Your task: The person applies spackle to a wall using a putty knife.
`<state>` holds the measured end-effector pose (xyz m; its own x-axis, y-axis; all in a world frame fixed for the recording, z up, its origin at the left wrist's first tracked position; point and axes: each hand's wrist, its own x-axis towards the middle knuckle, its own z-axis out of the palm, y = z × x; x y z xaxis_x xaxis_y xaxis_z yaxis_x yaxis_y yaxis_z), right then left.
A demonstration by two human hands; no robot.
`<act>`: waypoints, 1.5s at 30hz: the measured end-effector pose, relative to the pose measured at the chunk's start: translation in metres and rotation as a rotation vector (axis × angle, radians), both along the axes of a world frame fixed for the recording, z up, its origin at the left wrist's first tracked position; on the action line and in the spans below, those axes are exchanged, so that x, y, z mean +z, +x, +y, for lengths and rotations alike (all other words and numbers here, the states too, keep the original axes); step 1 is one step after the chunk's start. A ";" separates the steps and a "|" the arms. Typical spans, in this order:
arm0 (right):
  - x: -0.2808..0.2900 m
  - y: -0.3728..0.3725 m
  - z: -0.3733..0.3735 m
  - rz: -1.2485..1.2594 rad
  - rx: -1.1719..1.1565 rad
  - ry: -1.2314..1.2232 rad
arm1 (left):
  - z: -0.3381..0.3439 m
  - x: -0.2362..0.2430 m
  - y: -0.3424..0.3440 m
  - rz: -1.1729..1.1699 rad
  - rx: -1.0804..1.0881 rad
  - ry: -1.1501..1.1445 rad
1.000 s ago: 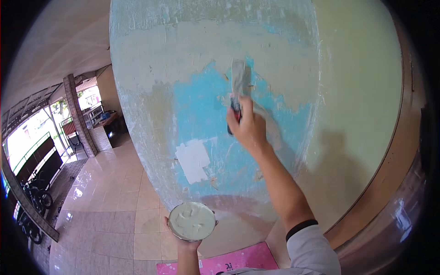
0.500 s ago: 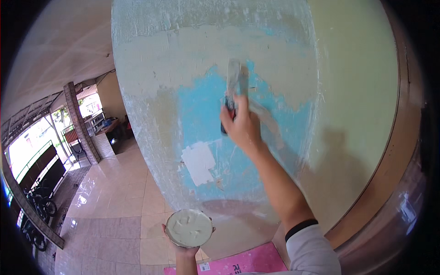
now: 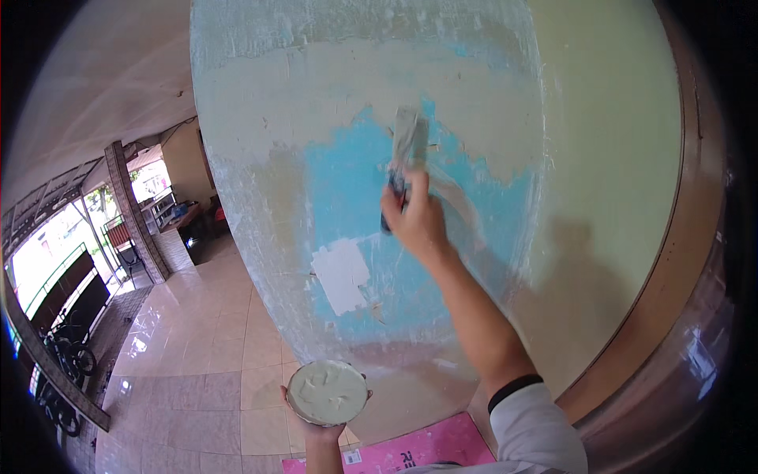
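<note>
My right hand is closed around the dark handle of a putty knife. Its broad blade, smeared with pale putty, points up at the wall near the lower edge of the grey-beige coat. Around it the wall is bright blue, with a white patch lower left. Low in front, my left hand supports a round bowl of putty from beneath, its fingers wrapped up the sides. The pale green-white putty has an uneven, scooped surface.
A pink printed sheet lies at the wall's foot. Pale green wall continues right to a brown frame. Glossy tiles stretch left toward a pillar, a table and parked two-wheelers.
The putty knife has shifted very slightly down and to the right, its blade tilting a little. My left hand and the bowl stay nearly where they were.
</note>
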<state>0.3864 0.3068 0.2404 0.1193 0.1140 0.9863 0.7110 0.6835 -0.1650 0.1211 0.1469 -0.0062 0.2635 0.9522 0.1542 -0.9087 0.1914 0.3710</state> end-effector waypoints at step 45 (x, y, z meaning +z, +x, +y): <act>-0.190 0.021 -0.139 -0.109 0.729 -1.217 | -0.006 0.003 0.014 -0.194 0.201 -0.079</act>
<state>0.4075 0.1674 0.0509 -0.4025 0.8859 0.2307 0.3145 0.3705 -0.8740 0.1355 0.1405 -0.0031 0.0414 0.9935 0.1065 -0.9838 0.0220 0.1778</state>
